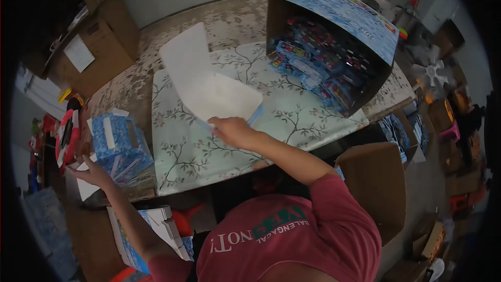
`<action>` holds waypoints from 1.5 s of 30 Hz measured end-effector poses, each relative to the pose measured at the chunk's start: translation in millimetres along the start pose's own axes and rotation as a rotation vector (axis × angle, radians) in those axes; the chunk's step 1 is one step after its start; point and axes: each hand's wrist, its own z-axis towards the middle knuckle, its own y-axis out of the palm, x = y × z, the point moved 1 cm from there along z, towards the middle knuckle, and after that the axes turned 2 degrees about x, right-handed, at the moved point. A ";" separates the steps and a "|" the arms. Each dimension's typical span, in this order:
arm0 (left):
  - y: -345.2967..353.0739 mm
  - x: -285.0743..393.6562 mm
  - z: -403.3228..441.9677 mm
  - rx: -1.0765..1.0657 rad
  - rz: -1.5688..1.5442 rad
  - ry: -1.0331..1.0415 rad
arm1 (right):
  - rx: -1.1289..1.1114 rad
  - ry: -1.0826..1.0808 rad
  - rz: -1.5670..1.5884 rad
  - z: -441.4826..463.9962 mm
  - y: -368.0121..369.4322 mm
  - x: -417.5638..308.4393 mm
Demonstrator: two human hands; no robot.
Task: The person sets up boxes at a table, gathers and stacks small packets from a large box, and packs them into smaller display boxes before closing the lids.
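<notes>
My right hand grips the near edge of an open carton on the patterned mat. The carton's inside is white, a bit of blue shows on its outer edge, and its long flap stands up toward the back. My left hand is out at the table's left edge, fingers stretched and thumb apart. Behind its fingers is a white flap or card; I cannot tell whether they touch it. Just beside that hand are a blue patterned box and a red tape dispenser.
A large blue-printed box lies on its side at the back right, with several small blue packets inside. Brown cartons stand at the back left and near my right side. Flat printed cartons sit below left.
</notes>
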 end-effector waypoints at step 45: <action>-21.5 253.0 -435.7 -1.768 -0.603 1.048 | 0.828 0.844 -0.605 -153.2 -107.5 341.8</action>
